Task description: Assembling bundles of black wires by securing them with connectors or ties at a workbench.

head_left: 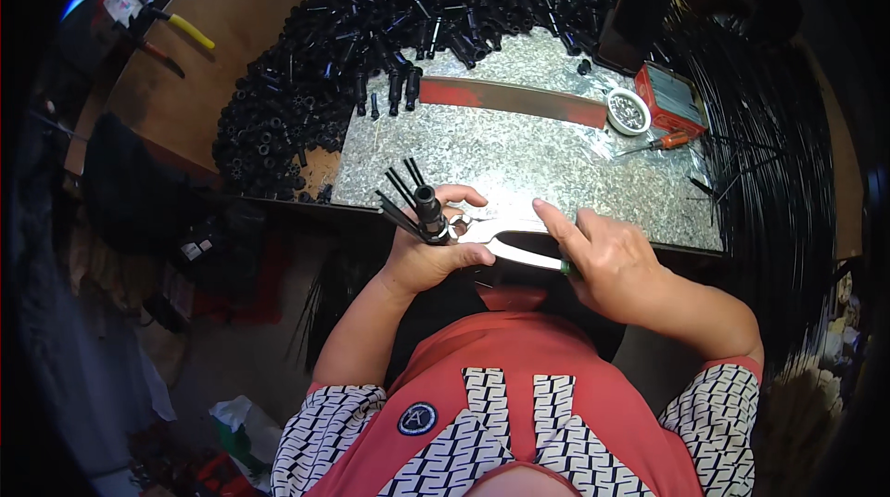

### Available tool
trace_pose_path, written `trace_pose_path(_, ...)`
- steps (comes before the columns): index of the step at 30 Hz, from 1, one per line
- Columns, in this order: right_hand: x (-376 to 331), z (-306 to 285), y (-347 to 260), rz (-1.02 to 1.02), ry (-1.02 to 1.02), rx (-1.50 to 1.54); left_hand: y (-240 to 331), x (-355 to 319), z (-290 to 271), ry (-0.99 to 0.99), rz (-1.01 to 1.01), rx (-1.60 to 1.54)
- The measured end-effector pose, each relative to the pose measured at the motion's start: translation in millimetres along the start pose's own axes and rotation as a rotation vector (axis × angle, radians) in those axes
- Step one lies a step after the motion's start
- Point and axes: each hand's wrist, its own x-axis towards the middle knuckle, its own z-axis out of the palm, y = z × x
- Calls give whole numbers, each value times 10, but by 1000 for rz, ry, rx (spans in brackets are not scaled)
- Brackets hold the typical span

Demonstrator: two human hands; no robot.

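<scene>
In front of my chest, past the near edge of the worktop, my left hand [419, 267] is closed round a black tubular part [429, 207] standing with its hollow end up. Several thin black rods [400, 186] fan out beside that tube from the same grip. My right hand [607, 261] grips the handles of a pair of pincers [521, 256], its index finger stretched along the upper handle. The rounded jaws are at the lower end of the black part, close to my left fingers. Whether they bite on it, I cannot tell.
Black tubular parts [445, 6] are heaped at the back and left of the speckled board [473, 154]. A red strip [510, 102] lies across it. At right are a white bowl [629, 113] of small bits, a red box [669, 98], an orange-handled screwdriver [669, 140] and long black rods [774, 145].
</scene>
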Motion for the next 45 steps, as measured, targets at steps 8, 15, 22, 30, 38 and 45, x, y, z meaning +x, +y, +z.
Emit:
trace_pose_path(8,62,-9,55,-81,176,34,-19,8,-121,-27,13,-115)
trace_pose_path(15,-69,-189,-14,-83,85,24,27,-28,-86,-116,-30,-146)
trace_pose_path(22,-102,-172,-84,-90,93,-62,-56,-11,-151,-176,13,45)
trace_pose_path(30,-31,-209,-62,19,-118,186,-39,-32,-91,-107,-37,-68)
trace_pose_path(38,-53,168,365,258,-21,10,94,45,-464,146,214,-267)
trace_pose_path(45,-179,360,116,76,246,96,252,-5,-757,300,282,-650)
